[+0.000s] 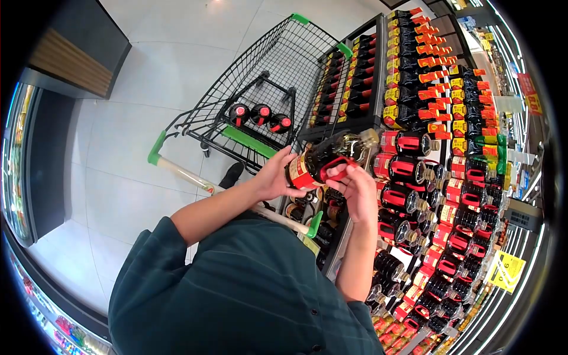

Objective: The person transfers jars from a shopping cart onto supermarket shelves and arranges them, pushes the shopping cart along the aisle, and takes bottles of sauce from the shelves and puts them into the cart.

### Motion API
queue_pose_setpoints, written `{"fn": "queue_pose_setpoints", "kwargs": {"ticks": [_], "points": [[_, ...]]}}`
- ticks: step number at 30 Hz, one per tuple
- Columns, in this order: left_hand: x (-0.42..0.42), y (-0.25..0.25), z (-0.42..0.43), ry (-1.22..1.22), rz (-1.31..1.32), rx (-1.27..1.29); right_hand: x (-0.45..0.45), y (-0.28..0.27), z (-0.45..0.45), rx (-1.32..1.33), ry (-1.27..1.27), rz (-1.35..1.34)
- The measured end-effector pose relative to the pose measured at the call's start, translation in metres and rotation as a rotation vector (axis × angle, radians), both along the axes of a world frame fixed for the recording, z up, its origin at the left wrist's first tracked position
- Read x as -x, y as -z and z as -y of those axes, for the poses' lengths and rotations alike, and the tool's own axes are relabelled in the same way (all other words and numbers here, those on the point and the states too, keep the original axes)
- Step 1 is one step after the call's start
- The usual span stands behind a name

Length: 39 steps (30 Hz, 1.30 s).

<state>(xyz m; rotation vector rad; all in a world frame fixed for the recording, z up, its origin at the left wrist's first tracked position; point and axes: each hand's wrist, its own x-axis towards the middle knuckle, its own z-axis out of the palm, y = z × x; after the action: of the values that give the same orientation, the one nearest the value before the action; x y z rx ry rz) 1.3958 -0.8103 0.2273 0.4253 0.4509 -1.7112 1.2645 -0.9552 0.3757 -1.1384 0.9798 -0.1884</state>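
Note:
A large dark bottle (326, 157) with a red label and red handle is tilted in front of the body, its clear cap end toward the upper right. My left hand (277, 175) supports its base, the fingers and thumb spread around the label end. At the red handle, my right hand (354, 188) is closed with its fingers curled round it. Three dark bottles with red caps (260, 113) stand in the wire shopping cart (236, 83), beyond my left hand.
Shelves at the right hold rows of red-labelled bottles (402, 167) and yellow-labelled bottles (402, 94). The cart's handle bar (188, 175) runs just before the body. A yellow price sign (507, 271) hangs at the right. Tiled floor (136, 148) lies at the left.

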Motion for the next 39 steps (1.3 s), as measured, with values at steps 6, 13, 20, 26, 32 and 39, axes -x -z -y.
{"fn": "queue_pose_setpoints", "kwargs": {"ticks": [6, 13, 20, 26, 32, 39], "points": [[-0.031, 0.007, 0.015, 0.01, 0.015, -0.101, -0.004, 0.03, -0.005, -0.022, 0.162, 0.0], [-0.025, 0.026, 0.019, 0.087, 0.066, -0.236, 0.02, 0.049, -0.031, -0.057, 0.314, -0.011], [-0.027, 0.024, 0.017, 0.067, 0.104, -0.269, 0.034, 0.054, -0.06, -0.078, 0.448, -0.07], [-0.032, 0.022, 0.016, 0.055, 0.082, -0.339, 0.035, 0.062, -0.082, -0.068, 0.412, -0.096], [-0.031, 0.03, 0.013, 0.038, 0.088, -0.338, 0.042, 0.075, -0.096, -0.077, 0.435, -0.13], [-0.035, 0.025, 0.012, 0.042, 0.061, -0.305, 0.036, 0.074, -0.104, -0.062, 0.42, -0.126]]}}
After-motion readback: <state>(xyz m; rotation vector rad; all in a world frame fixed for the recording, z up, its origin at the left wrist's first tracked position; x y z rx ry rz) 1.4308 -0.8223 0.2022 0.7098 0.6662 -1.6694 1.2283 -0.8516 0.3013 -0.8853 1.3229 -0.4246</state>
